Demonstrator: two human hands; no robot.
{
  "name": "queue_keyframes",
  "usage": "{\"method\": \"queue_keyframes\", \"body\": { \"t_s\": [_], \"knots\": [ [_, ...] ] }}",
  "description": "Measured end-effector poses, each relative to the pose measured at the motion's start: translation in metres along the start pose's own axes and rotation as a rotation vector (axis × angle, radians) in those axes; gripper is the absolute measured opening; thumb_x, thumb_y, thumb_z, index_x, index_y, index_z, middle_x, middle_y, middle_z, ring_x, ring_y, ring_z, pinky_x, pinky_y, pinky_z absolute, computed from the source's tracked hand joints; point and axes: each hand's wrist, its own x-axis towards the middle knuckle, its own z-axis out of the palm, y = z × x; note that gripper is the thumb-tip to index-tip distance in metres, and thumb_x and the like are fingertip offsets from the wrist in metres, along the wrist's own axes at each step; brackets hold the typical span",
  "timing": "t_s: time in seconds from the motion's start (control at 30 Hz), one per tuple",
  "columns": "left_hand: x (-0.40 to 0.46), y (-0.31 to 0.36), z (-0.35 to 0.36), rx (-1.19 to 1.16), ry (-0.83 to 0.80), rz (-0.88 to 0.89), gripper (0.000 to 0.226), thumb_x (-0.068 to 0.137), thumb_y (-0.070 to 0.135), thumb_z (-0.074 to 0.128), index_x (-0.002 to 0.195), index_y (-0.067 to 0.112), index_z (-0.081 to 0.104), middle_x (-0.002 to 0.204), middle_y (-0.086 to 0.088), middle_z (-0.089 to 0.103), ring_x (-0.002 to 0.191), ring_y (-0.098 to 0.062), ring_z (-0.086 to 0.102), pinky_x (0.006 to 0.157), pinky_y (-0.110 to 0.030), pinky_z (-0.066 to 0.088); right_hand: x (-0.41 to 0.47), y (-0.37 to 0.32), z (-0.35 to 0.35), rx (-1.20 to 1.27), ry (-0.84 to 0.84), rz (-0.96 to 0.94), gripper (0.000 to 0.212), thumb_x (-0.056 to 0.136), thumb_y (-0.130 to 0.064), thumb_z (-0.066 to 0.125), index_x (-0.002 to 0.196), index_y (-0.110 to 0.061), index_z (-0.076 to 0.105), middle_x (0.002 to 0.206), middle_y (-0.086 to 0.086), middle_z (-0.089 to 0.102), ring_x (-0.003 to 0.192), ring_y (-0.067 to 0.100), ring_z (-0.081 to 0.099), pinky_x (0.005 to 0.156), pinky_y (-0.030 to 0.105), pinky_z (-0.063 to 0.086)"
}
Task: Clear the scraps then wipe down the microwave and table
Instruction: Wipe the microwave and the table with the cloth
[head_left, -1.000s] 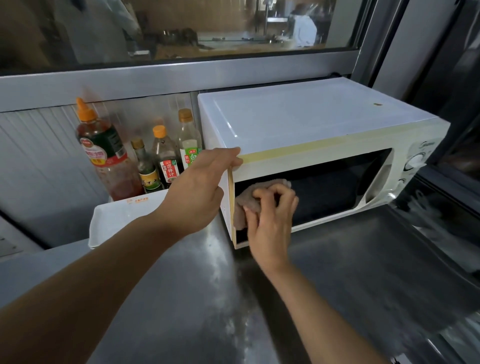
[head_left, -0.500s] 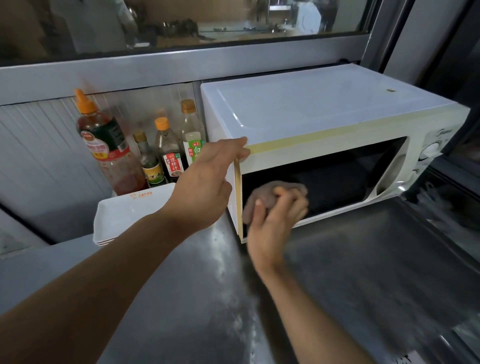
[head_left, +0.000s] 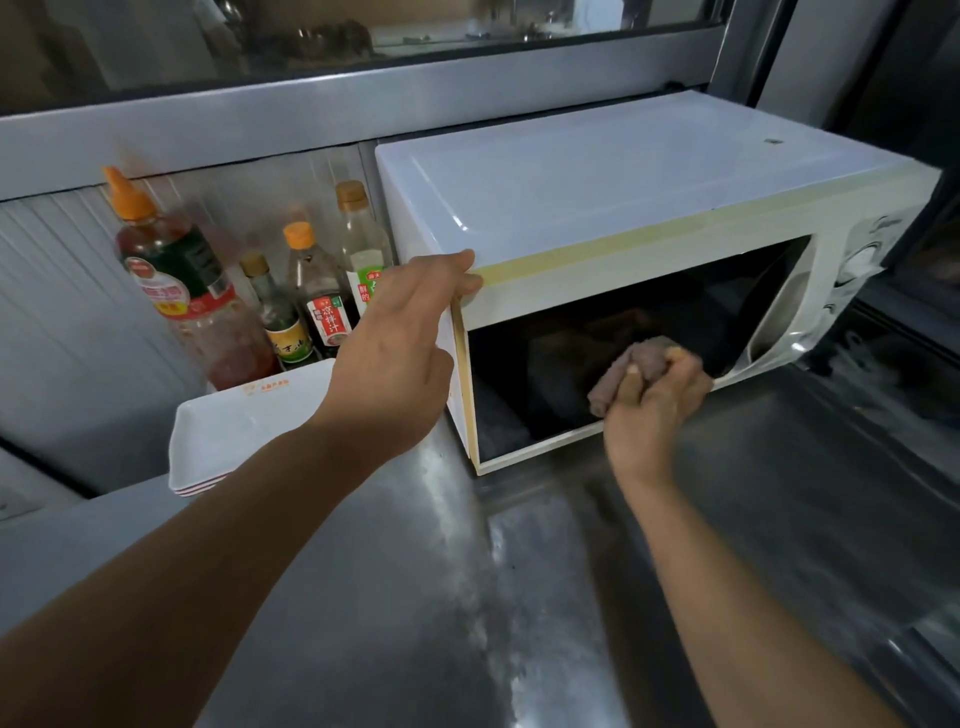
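Note:
A white microwave (head_left: 613, 192) stands on the steel table (head_left: 441, 597) with its dark glass door facing me. My left hand (head_left: 400, 353) rests on the microwave's top left front corner, thumb on the top edge and fingers down the left side. My right hand (head_left: 652, 410) is shut on a bunched brownish cloth (head_left: 631, 366) and presses it against the lower middle of the door glass.
Several sauce bottles (head_left: 317, 296) stand against the wall left of the microwave, the tallest (head_left: 176, 280) with an orange cap. A stack of white rectangular dishes (head_left: 249, 426) sits in front of them. A dark recessed area (head_left: 883, 364) lies to the right.
My right hand has slid the cloth to the right across the door glass, from near the left edge to the middle. My left hand stays on the corner.

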Motion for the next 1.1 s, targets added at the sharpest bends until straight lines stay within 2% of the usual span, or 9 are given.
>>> {"method": "queue_keyframes", "body": {
  "t_s": [0.07,0.2,0.4,0.53,0.67,0.77,0.87,0.97,1.1],
  "knots": [
    [0.0,0.002,0.0,-0.005,0.008,-0.01,0.062,0.07,-0.017,0.04,0.125,0.009,0.051,0.139,0.001,0.045,0.131,-0.014,0.035,0.092,0.004,0.019,-0.027,-0.014,0.013,0.002,0.018,0.011,0.022,0.083,0.006,0.048,0.105,0.005,0.044,0.113,0.023,0.04,0.109,0.034,0.038,0.092,0.016,0.022],
    [0.001,0.006,0.0,-0.006,0.023,-0.008,0.064,0.069,-0.019,0.041,0.128,0.006,0.05,0.135,-0.003,0.049,0.127,-0.016,0.037,0.091,-0.006,0.025,-0.092,-0.034,0.036,-0.036,-0.126,-0.118,0.023,0.08,0.005,0.056,0.101,0.002,0.049,0.108,0.023,0.042,0.102,0.036,0.041,0.089,0.041,0.036],
    [0.0,0.008,0.004,-0.026,0.059,-0.018,0.064,0.067,-0.019,0.042,0.126,0.004,0.05,0.131,-0.004,0.05,0.125,-0.017,0.039,0.087,-0.01,0.029,-0.077,-0.01,0.022,-0.142,-0.274,-0.384,0.01,0.084,-0.003,0.055,0.092,0.001,0.052,0.103,0.024,0.046,0.097,0.036,0.045,0.085,0.032,0.032],
    [-0.001,0.006,0.007,-0.043,0.07,-0.026,0.063,0.067,-0.02,0.042,0.125,0.005,0.05,0.133,-0.003,0.049,0.126,-0.015,0.038,0.086,0.006,0.023,-0.027,0.026,0.0,-0.175,-0.248,-0.212,0.019,0.081,0.006,0.054,0.098,0.006,0.046,0.109,0.027,0.042,0.105,0.039,0.041,0.093,0.044,0.036],
    [0.0,0.006,0.007,-0.053,0.062,-0.022,0.061,0.068,-0.018,0.043,0.124,0.004,0.05,0.132,-0.003,0.049,0.124,-0.016,0.038,0.087,0.007,0.021,-0.008,0.036,-0.004,-0.174,-0.195,-0.067,0.019,0.085,0.003,0.045,0.104,0.003,0.041,0.118,0.024,0.035,0.113,0.034,0.038,0.098,0.039,0.037],
    [0.0,0.008,0.007,-0.053,0.051,-0.027,0.061,0.068,-0.018,0.043,0.124,0.004,0.05,0.131,-0.003,0.049,0.123,-0.014,0.037,0.087,0.007,0.02,-0.028,0.023,0.01,-0.212,-0.118,-0.04,0.019,0.078,0.008,0.037,0.096,0.004,0.042,0.114,0.023,0.042,0.109,0.033,0.04,0.097,0.043,0.037],
    [-0.001,0.008,0.006,-0.038,0.052,-0.032,0.064,0.068,-0.017,0.044,0.128,0.005,0.048,0.132,-0.003,0.049,0.123,-0.015,0.037,0.082,-0.003,0.026,-0.076,-0.002,0.024,-0.116,-0.227,-0.059,0.017,0.073,0.01,0.046,0.087,-0.001,0.047,0.096,0.018,0.049,0.094,0.032,0.048,0.089,0.047,0.044],
    [0.0,0.008,0.007,-0.025,0.06,-0.037,0.063,0.07,-0.016,0.045,0.128,0.007,0.048,0.133,-0.002,0.048,0.124,-0.013,0.036,0.081,-0.004,0.025,-0.116,-0.016,0.035,-0.12,-0.312,-0.225,0.019,0.071,0.004,0.069,0.08,-0.002,0.053,0.095,0.02,0.051,0.092,0.033,0.05,0.079,0.03,0.043],
    [0.0,0.006,0.008,-0.027,0.066,-0.022,0.062,0.068,-0.017,0.044,0.125,0.007,0.05,0.132,-0.002,0.049,0.124,-0.016,0.038,0.083,-0.004,0.025,-0.09,0.007,0.023,-0.229,-0.446,-0.332,0.011,0.087,-0.011,0.054,0.082,-0.002,0.052,0.107,0.02,0.046,0.103,0.031,0.044,0.082,0.029,0.041]
  ]
}}
